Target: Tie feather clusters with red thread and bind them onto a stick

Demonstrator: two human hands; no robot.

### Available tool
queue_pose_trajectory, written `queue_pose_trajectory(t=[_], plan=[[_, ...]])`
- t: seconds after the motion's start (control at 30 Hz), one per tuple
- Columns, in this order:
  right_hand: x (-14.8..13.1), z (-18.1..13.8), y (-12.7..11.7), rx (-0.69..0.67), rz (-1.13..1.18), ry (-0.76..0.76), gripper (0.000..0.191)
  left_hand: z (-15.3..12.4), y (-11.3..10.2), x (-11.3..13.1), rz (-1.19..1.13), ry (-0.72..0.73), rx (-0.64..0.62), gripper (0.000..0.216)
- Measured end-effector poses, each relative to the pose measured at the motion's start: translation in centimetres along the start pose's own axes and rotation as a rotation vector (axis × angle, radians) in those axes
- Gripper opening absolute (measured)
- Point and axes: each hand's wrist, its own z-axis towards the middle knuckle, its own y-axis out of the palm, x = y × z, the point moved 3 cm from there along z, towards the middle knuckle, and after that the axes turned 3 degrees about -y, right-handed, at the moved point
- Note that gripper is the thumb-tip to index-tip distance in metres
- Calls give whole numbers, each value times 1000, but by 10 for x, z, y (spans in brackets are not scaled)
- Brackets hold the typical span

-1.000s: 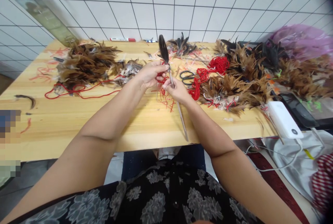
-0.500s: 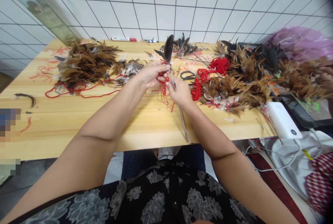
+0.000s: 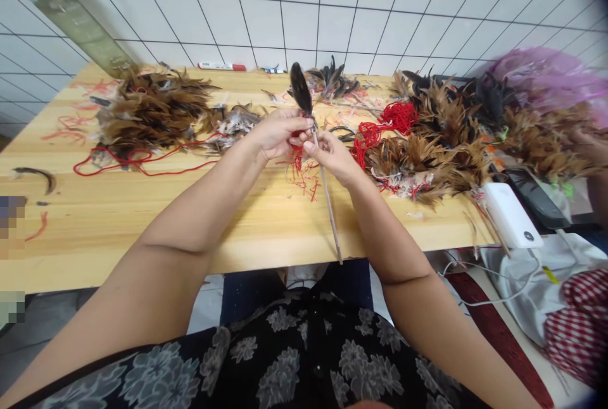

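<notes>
By the left edge of the pale wooden table (image 3: 95,232): one curved dark feather (image 3: 33,175), alone. Further in, toward the far left corner: a big heap of brown and black feathers (image 3: 152,108), with a loose loop of red cord (image 3: 137,165) along its near side. Against the far edge: a red-and-white marker pen (image 3: 221,67).

At the table's middle, both hands raised and close together, almost touching. Closes the left hand (image 3: 278,133) on a tuft of red thread (image 3: 298,159) and on the upper end of a long thin grey stick (image 3: 329,206), just under a dark oval feather (image 3: 299,87) upright at its tip. Pinches the same stick just below with the right hand (image 3: 332,156), fingers curled on the shaft. Lay of the thread under the fingers: impossible to tell.

Long axis of the stick: fore-and-aft, feather end up toward the far edge, bare end down and slightly right, out past the near edge. Both hands at the upper end; left higher, nearer the feather; right lower, nearer the bare shaft.

Right of the hands: black scissor handles (image 3: 339,130), half hidden; a tangled red yarn bundle (image 3: 399,116); a second sprawl of brown feathers (image 3: 427,149); a white power bank (image 3: 510,222) at the near right corner; a purple plastic bag (image 3: 546,73) beyond; at the far right, what looks like another person's hand (image 3: 586,143).
</notes>
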Motion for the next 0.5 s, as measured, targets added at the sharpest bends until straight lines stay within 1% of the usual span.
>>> queue_pose_trajectory(t=[0.07, 0.17, 0.27, 0.3, 0.43, 0.5], plan=[[-1, 1, -8, -24, 138, 77, 30, 0, 2, -2, 20, -19, -31, 37], [3, 2, -13, 3, 211, 201, 39, 1, 3, -6, 58, -45, -54, 35], [7, 4, -8, -11, 279, 283, 39, 0, 4, -11, 141, -69, -51, 41], [8, 4, -5, -4, 300, 308, 41, 0, 5, -12, 162, -76, -49, 44], [2, 4, -1, 85, 339, 386, 52, -3, 7, -12, 147, -105, -30, 41], [0, 4, 1, 77, 343, 404, 46, -4, 7, -11, 201, -109, -25, 39]])
